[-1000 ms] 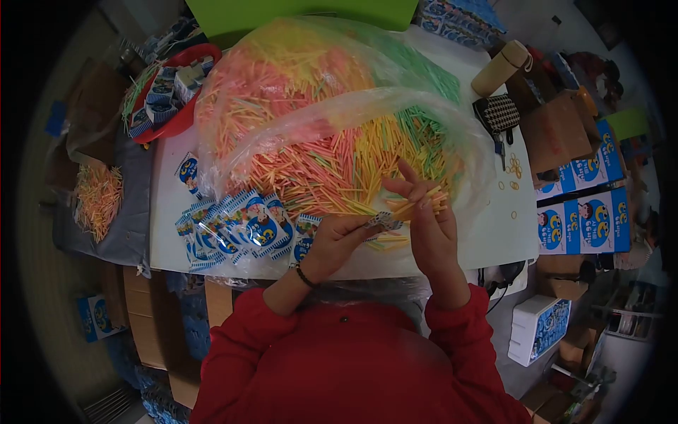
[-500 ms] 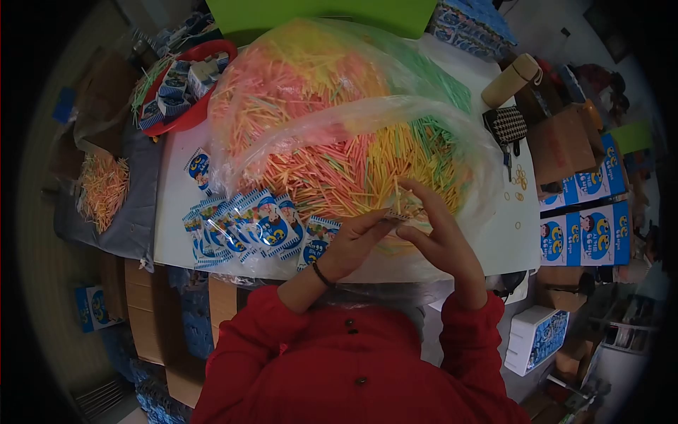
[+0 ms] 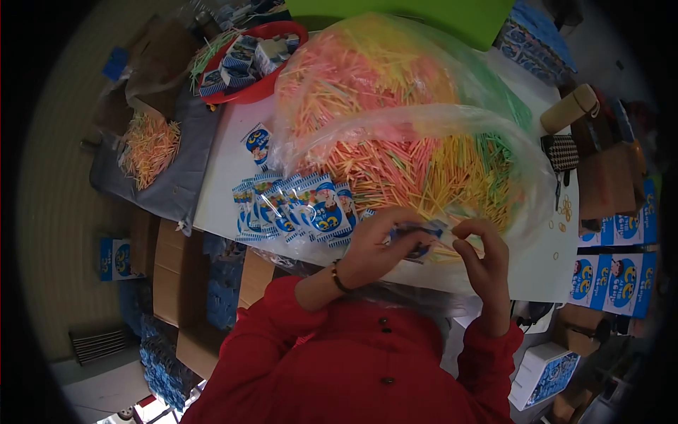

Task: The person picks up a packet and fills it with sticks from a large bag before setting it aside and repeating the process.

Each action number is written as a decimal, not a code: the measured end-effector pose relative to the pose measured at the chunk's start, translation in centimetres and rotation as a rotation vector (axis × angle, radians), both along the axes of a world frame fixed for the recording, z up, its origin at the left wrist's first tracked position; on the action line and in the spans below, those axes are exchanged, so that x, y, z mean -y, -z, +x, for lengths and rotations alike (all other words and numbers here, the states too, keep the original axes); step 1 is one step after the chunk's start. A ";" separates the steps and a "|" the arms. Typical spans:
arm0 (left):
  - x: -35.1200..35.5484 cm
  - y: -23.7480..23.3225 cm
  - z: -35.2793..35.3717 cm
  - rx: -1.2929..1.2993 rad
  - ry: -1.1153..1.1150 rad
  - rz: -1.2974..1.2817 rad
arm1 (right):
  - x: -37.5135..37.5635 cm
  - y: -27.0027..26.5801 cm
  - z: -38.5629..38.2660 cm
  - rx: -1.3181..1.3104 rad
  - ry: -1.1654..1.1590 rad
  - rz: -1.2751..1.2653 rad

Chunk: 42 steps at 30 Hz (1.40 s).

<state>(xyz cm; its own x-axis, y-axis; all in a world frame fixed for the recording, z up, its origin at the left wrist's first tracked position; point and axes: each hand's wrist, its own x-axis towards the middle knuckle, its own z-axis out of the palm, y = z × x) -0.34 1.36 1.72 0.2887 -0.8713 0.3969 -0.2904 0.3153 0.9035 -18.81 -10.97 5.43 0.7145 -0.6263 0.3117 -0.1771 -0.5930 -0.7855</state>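
Observation:
My left hand [image 3: 378, 249] is closed on a small blue-and-white packet [image 3: 422, 237], held near the front edge of the table. Just right of it, the fingers of my right hand [image 3: 489, 263] are curled together around thin pale sticks [image 3: 445, 250]; the exact grip is partly blurred. Behind both hands lies a large clear plastic bag [image 3: 417, 116], full of thin pink, yellow and green sticks [image 3: 395, 166]. A row of overlapping printed packets [image 3: 300, 208] rests left of my left hand. One more packet [image 3: 258, 145] lies farther back.
A red basin [image 3: 302, 46] with bundled packets stands at the back left. More sticks [image 3: 150, 150] lie on a grey cloth at left. On the right are a beige cylinder [image 3: 568, 109], a patterned pouch [image 3: 561, 152], rubber bands [image 3: 565, 212] and printed cartons [image 3: 621, 279].
A blue packet now shows in my left hand. My hands, close together over a small bundle before, are now farther apart. The view has shifted, so the table appears farther right.

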 end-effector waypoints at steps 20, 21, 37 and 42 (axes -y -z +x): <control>-4.5 0.2 1.7 1.049 -0.333 0.523 | 7.5 3.3 0.6 -0.032 0.318 0.032; -4.4 0.3 1.9 0.996 -0.343 0.514 | 8.4 3.3 1.8 -0.026 0.315 0.029; -2.5 0.4 4.0 0.551 -0.293 0.286 | 15.0 1.2 6.0 -0.626 0.266 0.006; -1.8 0.3 3.8 0.233 -0.207 0.373 | 11.1 3.9 1.2 -0.082 0.179 0.463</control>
<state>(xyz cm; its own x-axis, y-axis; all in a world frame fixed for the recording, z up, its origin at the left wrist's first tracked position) 3.42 3.12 1.38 0.4117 -0.9000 0.1431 -0.5205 -0.1033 0.8476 -17.62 -22.06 1.58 0.5936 -0.8007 -0.0807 -0.3166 -0.1401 -0.9382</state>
